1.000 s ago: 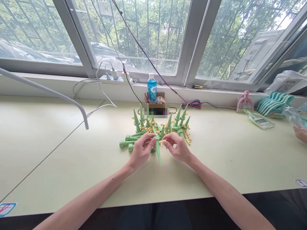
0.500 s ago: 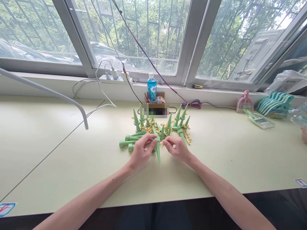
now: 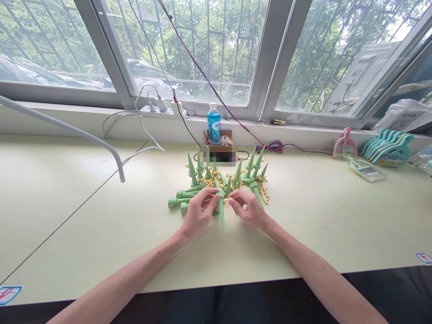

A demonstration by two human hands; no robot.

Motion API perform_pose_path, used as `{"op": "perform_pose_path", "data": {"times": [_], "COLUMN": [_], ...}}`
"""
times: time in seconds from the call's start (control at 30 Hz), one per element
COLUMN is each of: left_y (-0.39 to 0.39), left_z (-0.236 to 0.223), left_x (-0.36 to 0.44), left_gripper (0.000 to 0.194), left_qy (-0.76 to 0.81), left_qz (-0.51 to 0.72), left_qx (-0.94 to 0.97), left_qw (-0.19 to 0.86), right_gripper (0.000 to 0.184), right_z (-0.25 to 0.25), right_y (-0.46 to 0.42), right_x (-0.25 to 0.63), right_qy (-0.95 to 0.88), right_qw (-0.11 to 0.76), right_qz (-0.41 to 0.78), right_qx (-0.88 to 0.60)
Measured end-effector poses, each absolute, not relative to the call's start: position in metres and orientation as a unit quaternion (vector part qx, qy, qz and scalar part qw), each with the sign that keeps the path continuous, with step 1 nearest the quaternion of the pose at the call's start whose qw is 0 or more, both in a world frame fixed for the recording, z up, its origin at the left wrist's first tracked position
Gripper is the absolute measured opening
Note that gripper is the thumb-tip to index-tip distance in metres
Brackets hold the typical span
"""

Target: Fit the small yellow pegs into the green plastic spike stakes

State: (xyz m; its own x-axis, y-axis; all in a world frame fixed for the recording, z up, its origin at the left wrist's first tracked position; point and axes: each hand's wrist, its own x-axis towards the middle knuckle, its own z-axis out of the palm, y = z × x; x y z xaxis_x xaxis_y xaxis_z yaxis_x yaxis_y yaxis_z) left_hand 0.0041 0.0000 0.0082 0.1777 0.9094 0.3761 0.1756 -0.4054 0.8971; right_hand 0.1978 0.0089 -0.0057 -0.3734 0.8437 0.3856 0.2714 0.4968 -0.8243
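Observation:
My left hand [image 3: 202, 209] pinches a green plastic plant-watering spike [image 3: 221, 216], its long tip pointing down toward me. Between the fingertips of my right hand [image 3: 248, 208] is a small yellow valve piece [image 3: 227, 201], held against the spike's side; whether it sits in a hole I cannot tell. Right behind my hands, several green spikes [image 3: 249, 167] stand upright on the table. More green spikes [image 3: 180, 202] lie on their sides left of my left hand. Loose yellow valve pieces [image 3: 263, 193] are heaped among them.
A blue-liquid bottle [image 3: 213, 125] stands in a small cardboard box [image 3: 219, 148] by the window sill. Red-blue cable [image 3: 274, 146] lies coiled at the back. A pink dustpan [image 3: 344, 143] and turquoise ones [image 3: 388, 146] are at the right. A white cable [image 3: 101, 139] hangs over the left side.
My right hand has brought the yellow valve piece up slightly against the spike. My left hand stays nearly where it was. A person's hand at the far right edge has gone out of view.

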Motion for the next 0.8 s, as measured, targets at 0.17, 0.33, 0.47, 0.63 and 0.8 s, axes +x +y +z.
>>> {"op": "perform_pose_path", "data": {"times": [0.17,0.33,0.47,0.63,0.8], "left_y": [0.0002,-0.0013,-0.0025,-0.0048,-0.0058], "left_z": [0.0065,0.0064,0.0074,0.0102,0.0107], "left_x": [0.0035,0.0036,0.0033,0.0037,0.0051], "left_gripper": [0.021,0.02,0.022,0.037,0.043], "left_qy": [0.406,0.395,0.38,0.368,0.365], "left_qz": [0.491,0.487,0.482,0.457,0.434], "left_qx": [0.674,0.7,0.719,0.75,0.777], "left_qw": [0.373,0.342,0.326,0.306,0.274], "right_gripper": [0.03,0.043,0.051,0.056,0.056], "right_z": [-0.0066,-0.0054,-0.0061,-0.0062,-0.0063], "right_y": [0.0093,0.0097,0.0107,0.0113,0.0111], "right_x": [0.1979,0.1982,0.1977,0.1971,0.1964], "right_qy": [-0.76,-0.772,-0.778,-0.781,-0.785], "right_qw": [0.417,0.404,0.408,0.41,0.412], "right_qz": [0.336,0.306,0.289,0.276,0.267], "right_qx": [-0.369,-0.383,-0.382,-0.382,-0.376]}}
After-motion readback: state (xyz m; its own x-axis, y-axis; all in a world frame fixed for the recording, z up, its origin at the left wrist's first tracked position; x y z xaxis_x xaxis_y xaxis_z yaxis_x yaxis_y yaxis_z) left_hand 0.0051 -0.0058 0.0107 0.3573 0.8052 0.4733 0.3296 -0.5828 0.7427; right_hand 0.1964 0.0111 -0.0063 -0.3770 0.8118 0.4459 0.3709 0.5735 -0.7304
